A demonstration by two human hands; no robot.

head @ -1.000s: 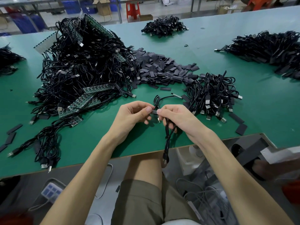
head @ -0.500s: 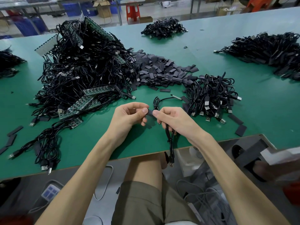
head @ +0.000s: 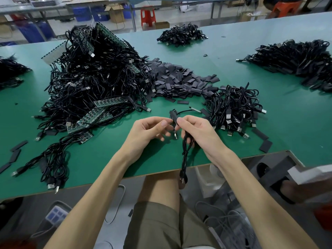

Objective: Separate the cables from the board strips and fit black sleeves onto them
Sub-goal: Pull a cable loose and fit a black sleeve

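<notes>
My right hand (head: 195,130) grips a folded black cable (head: 184,155) that hangs down past the table's front edge. Its thumb and forefinger pinch the cable's upper end, where a short black sleeve (head: 173,121) sits. My left hand (head: 149,131) has its fingers curled, with thumb and forefinger tips at the sleeve's left side. A metal plug (head: 175,136) dangles just below the sleeve. Behind and to the left lies a big heap of cables (head: 93,81) tangled with green board strips (head: 100,114). A pile of loose black sleeves (head: 176,78) lies behind my hands.
A smaller cable pile (head: 233,108) sits right of my hands. More cable heaps lie at the far centre (head: 181,35), far right (head: 301,60) and left edge (head: 9,72). Stray sleeves (head: 265,146) lie near the green table's front edge (head: 152,174).
Both hands stay together above the table's front edge and have shifted only slightly. The sleeve now stands more upright between the fingertips, and the cable loop swings below.
</notes>
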